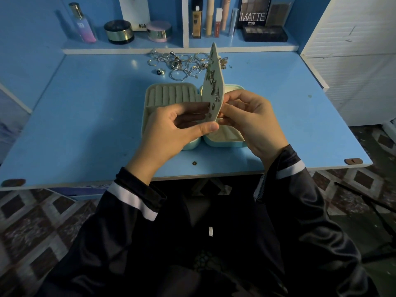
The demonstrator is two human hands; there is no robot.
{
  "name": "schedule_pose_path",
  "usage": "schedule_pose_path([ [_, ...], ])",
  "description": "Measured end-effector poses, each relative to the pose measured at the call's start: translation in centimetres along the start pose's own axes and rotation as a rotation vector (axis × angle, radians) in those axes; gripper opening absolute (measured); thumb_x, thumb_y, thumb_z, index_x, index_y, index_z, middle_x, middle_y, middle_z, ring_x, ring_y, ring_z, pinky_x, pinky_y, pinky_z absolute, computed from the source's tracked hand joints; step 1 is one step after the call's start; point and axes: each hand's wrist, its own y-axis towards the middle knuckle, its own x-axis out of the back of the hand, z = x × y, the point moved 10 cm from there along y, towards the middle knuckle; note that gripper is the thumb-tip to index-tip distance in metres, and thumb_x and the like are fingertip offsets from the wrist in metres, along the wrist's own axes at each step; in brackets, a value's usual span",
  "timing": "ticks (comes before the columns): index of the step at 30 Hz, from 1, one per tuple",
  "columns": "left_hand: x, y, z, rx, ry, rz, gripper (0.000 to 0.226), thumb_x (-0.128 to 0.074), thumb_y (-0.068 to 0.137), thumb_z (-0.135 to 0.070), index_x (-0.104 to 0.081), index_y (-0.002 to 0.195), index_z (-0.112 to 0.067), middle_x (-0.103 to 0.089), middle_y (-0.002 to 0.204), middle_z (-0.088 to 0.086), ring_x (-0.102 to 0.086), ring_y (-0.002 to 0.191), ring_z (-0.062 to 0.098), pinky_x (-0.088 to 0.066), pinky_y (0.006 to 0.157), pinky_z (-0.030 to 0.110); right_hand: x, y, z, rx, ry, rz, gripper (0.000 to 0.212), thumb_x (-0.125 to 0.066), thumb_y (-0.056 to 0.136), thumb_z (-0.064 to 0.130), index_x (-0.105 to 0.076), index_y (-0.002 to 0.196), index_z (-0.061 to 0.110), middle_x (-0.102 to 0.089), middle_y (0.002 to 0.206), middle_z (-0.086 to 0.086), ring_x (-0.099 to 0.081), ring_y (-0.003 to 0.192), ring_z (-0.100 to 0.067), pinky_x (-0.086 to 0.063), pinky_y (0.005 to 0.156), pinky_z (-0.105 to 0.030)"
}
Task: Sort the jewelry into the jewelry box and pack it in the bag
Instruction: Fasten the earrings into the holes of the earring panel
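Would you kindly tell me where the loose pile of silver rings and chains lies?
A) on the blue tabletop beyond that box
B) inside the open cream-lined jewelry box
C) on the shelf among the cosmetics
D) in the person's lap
A: the pile of silver rings and chains lies on the blue tabletop, behind the open cream-lined jewelry box.
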Motion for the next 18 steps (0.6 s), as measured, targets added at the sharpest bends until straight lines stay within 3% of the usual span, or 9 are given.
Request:
schedule_pose_path([
  [14,-0.1,-0.01,-0.17,-0.025,-0.017,0.014,0.043,-0.082,0.064,-0.031,-0.071,0.105,-0.022,-0.076,0.101,-0.005,-0.071,0.099,0.011,-0.056,0.085,0.027,-0.69,0.31,-0.24,0.014,0.016,0.043,0.011,-0.06,0.091,-0.003,-0.065,0.088,0.007,-0.062,0.094,-0.029,-0.057,0.081,-0.031,-0.051,0.08,-0.042],
  [18,-0.04,-0.01,-0.23,-0.04,-0.012,0.013,0.047,-0.082,0.066,-0.03,-0.071,0.11,-0.016,-0.075,0.106,-0.002,-0.071,0.101,0.013,-0.055,0.088,0.027,-0.38,0.3,-0.34,-0.002,0.041,0.016,0.012,-0.058,0.092,-0.005,-0.063,0.088,0.004,-0.062,0.092,-0.026,-0.062,0.072,-0.023,-0.054,0.078,-0.036],
])
